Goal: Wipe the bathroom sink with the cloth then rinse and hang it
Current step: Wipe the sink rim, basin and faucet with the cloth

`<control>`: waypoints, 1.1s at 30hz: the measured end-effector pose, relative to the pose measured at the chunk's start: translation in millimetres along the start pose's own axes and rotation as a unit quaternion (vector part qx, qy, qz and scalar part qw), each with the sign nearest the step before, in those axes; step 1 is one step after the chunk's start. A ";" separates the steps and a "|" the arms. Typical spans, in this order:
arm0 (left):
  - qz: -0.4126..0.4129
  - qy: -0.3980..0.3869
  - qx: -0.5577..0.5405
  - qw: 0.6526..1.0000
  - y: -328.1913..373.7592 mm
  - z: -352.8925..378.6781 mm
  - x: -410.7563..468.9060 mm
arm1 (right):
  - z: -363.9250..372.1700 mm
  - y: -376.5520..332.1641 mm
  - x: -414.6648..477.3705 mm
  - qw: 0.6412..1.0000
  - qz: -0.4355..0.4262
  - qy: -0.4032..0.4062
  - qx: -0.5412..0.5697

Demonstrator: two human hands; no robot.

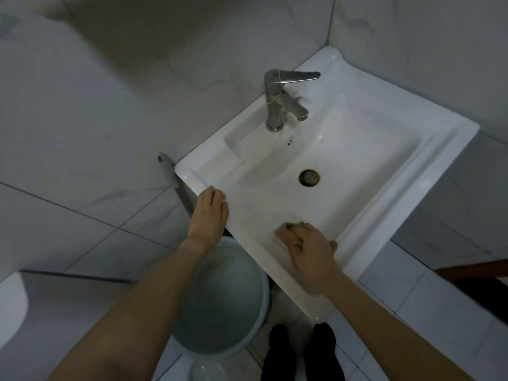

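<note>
The right hand [310,251] grips the bunched cloth [292,228] beneath its fingers on the sink [439,138] rim, the left hand [210,210] rests flat further along, and an overlong stroke might drag the cloth off the edge.

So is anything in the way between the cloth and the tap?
Nothing visible is. The right hand grips the cloth at the near edge of the sink; between it and the tap there is only the sink's bare floor with the drain.
</note>
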State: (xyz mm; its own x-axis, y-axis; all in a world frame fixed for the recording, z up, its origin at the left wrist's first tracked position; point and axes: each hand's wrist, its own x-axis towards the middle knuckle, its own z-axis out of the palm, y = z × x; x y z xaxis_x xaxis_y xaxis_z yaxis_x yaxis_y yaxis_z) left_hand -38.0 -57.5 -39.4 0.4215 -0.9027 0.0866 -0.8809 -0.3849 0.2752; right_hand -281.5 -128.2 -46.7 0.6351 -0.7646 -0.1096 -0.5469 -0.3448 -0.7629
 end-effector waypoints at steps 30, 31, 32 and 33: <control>-0.247 -0.141 -0.312 0.907 167.5 -8.6 -203.4 | -167.9 43.7 -145.2 0.826 0.352 0.143 0.416; -0.285 -0.138 -0.313 0.895 173.2 0.5 -212.5 | -176.3 56.9 -143.7 0.824 0.354 0.136 0.421; -0.332 -0.141 -0.320 0.876 181.0 9.0 -221.2 | -186.2 70.1 -141.4 0.822 0.359 0.127 0.422; -0.381 -0.150 -0.328 0.852 191.1 15.4 -229.1 | -197.0 83.5 -138.7 0.821 0.366 0.115 0.423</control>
State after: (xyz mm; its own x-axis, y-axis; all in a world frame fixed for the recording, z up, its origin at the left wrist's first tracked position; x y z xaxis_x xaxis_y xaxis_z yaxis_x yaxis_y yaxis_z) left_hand -306.2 72.8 -21.3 0.6568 -0.4860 -0.5766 -0.0267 -0.7791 0.6263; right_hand -522.7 -158.2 30.4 0.1320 -0.7139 -0.6877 -0.0997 0.6807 -0.7257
